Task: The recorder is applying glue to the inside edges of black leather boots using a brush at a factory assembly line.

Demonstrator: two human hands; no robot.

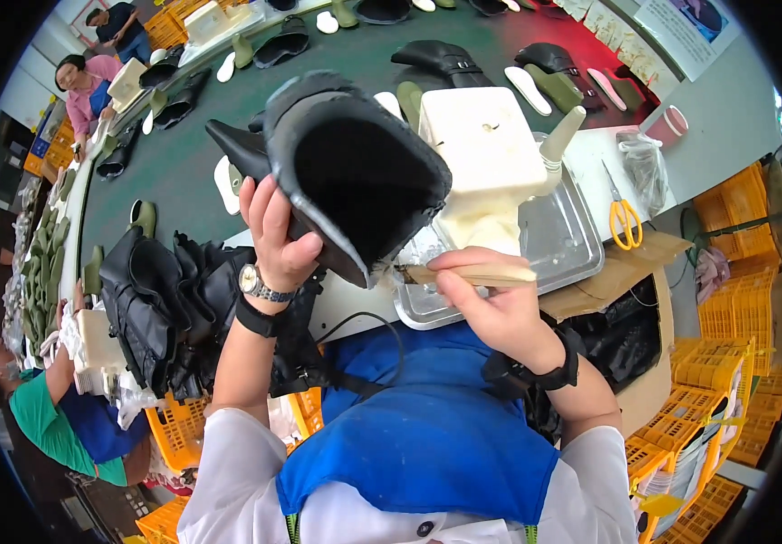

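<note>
Black boot [355,172] in left hand [273,231], brush [473,273] in right hand [491,304]

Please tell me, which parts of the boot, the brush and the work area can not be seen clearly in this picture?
Head view:
- Black boot: its inside is only dark shadow; the foot is hidden behind the shaft.
- Brush: the tip is covered by the boot's rim, so its bristles cannot be made out.
- Left hand: fingertips are hidden behind the boot.
- Metal tray: its contents are hidden by the cream block.
- Yellow crates: bent and blurred at the fisheye rim.
</note>
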